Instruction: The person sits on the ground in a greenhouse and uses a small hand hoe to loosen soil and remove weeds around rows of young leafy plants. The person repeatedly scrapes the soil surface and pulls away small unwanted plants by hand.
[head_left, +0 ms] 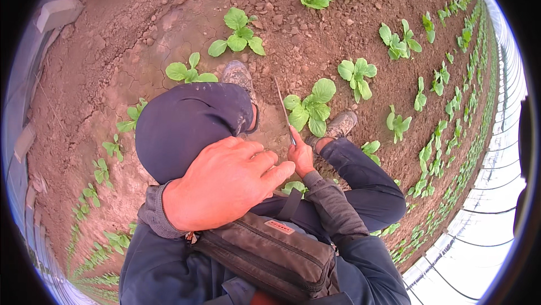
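My left hand [222, 184] is large in the picture, close above my bent left knee. Its back faces up, the fingers curl together and the thumb lies alongside them; the fingertips and anything in them are hidden. Farther off, between my knees, my right hand [302, 155] is closed around the handle of a thin-bladed tool [282, 104]. The narrow, brownish blade points away from me over bare soil, just left of a broad-leaved green seedling [310, 107], with no clear contact. I cannot tell the tool's exact kind.
My shoes [239, 76] stand on cracked soil amid seedlings. Another young plant [238, 37] grows ahead of my left shoe. Several plant rows run down the right side toward a curved white hoop-tunnel wall [479, 220]. A brown bag [270, 254] lies across my lap. Blocks [59, 13] edge the left.
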The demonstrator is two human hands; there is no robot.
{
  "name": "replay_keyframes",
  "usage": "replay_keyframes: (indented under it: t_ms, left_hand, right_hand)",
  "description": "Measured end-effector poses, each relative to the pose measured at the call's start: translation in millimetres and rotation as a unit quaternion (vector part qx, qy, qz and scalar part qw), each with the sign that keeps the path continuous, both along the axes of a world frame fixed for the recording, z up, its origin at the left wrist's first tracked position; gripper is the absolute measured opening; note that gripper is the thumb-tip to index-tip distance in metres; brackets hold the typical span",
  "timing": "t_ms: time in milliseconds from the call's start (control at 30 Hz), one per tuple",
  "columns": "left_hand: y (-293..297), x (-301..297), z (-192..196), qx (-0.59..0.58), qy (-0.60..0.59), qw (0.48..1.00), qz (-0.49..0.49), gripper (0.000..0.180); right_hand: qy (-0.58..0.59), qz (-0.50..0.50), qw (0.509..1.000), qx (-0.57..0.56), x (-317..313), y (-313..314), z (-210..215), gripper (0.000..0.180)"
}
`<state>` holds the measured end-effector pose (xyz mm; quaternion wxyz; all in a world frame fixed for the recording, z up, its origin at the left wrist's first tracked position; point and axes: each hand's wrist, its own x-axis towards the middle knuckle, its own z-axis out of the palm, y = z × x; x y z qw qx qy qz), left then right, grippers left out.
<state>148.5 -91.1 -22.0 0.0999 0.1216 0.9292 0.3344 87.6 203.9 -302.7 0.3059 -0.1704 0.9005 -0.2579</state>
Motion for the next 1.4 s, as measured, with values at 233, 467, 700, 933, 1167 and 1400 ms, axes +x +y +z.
replay_keyframes:
  t_ms: [233, 467, 700, 933, 1167, 1400]
  left_hand:
    - [-2, -8, -1, 0.019, 0.013, 1.0, -0.013, 0.052]
    - [-5, -11, -3, 0.033, 0.032, 0.999, -0.001, 0.041]
    - [-7, -12, -4, 0.024, 0.029, 0.999, 0.036, 0.04]
    - [-6, -10, -3, 0.024, 0.037, 0.998, 0.042, 0.039]
    - [-7, -3, 1, -0.005, -0.039, 0.999, 0.025, 0.057]
    - [1, -3, -2, -0.01, -0.021, 1.0, 0.02, 0.054]
  right_hand:
    - [0.108, -0.021, 0.992, -0.055, -144, -89, -26, 0.058]
    - [0.118, -0.016, 0.993, -0.029, -159, -102, -56, 0.062]
    - [0.113, 0.011, 0.993, -0.028, -188, -191, -50, 0.058]
    - [0.049, -0.016, 0.997, -0.061, -98, -112, -77, 0.062]
    - [-0.026, 0.013, 0.999, -0.026, -24, -25, -25, 0.063]
    - [0.035, 0.014, 0.998, -0.046, -60, -5, -19, 0.055]
